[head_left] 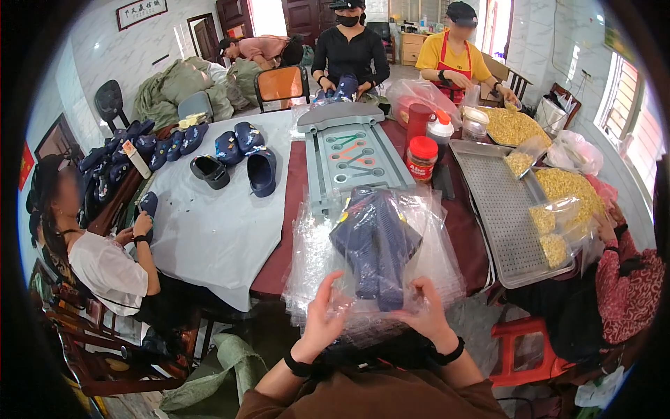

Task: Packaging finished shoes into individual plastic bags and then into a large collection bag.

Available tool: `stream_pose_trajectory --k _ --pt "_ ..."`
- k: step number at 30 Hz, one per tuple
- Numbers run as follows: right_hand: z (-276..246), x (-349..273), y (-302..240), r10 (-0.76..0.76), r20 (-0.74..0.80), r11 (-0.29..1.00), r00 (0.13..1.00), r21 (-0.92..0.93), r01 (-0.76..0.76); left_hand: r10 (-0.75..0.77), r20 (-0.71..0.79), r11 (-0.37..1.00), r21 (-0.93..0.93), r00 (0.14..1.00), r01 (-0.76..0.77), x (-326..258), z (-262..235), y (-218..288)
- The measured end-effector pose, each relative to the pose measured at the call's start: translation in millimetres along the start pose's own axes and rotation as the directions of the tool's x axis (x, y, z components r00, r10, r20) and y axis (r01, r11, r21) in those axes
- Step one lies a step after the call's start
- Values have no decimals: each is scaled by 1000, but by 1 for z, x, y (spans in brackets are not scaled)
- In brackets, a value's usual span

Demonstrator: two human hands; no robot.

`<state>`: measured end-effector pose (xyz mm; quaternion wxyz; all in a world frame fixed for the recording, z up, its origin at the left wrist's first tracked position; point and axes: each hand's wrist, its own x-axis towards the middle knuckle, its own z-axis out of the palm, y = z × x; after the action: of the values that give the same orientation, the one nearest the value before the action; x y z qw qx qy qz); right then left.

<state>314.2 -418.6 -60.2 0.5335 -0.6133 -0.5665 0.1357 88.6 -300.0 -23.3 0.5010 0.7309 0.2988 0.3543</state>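
Observation:
In front of me a clear plastic bag (412, 209) holds a pair of navy clogs (373, 248), with ribbed surfaces and a bit of yellow showing through the film. It lies on a stack of flat clear bags (307, 262) at the table's near edge. My left hand (324, 318) pinches the bag's near left corner between thumb and fingers. At the near right corner my right hand (429, 318) is closed on the film as well. Both hands are just short of the clogs' near ends, with the film partly over the fingertips.
Beyond the bag lies a grey plastic board (356, 157). Jars (421, 159) stand to its right, beside a perforated metal tray (488, 202) and yellow food pieces (569, 192). Loose navy clogs (262, 171) sit on the left sheet. Co-workers surround the table; a red stool (523, 349) stands right.

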Motion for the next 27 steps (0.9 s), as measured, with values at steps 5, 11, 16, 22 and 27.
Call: stream_pose_trajectory --k 5,11,16,22,27 --pt "-3 4 -7 205 -139 896 969 426 -129 219 -132 975 58 967 -213 -4 -12 8" --pt "-10 -4 8 279 -277 897 920 417 -147 365 32 919 144 930 -366 -15 -43 1" --pt "-21 -6 -7 105 -284 987 953 147 -65 316 -162 949 29 935 -315 -11 -53 -10" --pt "-21 -9 -15 71 -169 997 983 36 -66 380 1 896 247 925 -368 8 -21 33" --pt "-30 -15 -12 79 57 990 995 -118 -72 295 244 801 464 924 -378 7 -13 9"
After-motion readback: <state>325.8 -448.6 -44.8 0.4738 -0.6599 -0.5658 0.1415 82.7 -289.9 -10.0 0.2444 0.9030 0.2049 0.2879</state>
